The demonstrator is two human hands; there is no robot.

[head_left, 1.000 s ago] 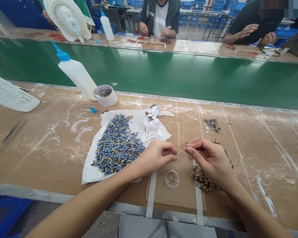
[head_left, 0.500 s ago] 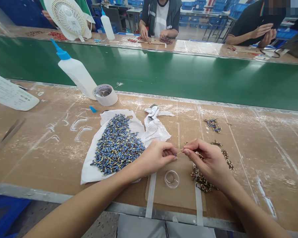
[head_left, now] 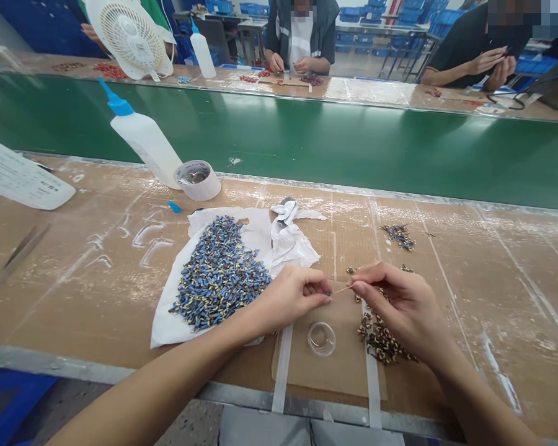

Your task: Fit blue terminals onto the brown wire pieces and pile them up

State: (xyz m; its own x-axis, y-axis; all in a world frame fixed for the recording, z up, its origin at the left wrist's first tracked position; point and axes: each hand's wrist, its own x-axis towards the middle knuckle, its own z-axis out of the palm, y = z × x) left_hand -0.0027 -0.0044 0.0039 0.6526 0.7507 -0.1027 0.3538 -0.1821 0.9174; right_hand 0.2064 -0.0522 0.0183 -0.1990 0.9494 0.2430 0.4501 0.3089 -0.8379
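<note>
My left hand (head_left: 297, 294) is closed in a pinch, with a tiny blue piece (head_left: 328, 295) showing at its fingertips. Opposite it, my right hand (head_left: 395, 297) grips a thin, light-coloured stick (head_left: 341, 289) between thumb and forefinger. The stick points toward the left fingertips. Below the hands stands a small clear round cup (head_left: 321, 339) on a cardboard piece (head_left: 335, 375). Beside my left wrist lies a heap of small blue, yellow and dark pieces (head_left: 221, 272) on white sheeting (head_left: 167, 328). A pile of dark and cream pieces (head_left: 384, 341) sits partly hidden under my right hand.
A blue-capped bottle (head_left: 144, 145) and a tape roll (head_left: 198, 181) stand near the table's far edge. Crumpled white paper (head_left: 292, 244) and a small blue-dark cluster (head_left: 398, 236) lie ahead. Tweezers (head_left: 25, 251) rest left. Beyond the green strip (head_left: 279, 136), several people sit.
My right hand has drawn slightly to the right, so the stick now shows a little farther from my left fingertips. My left hand has barely moved.
</note>
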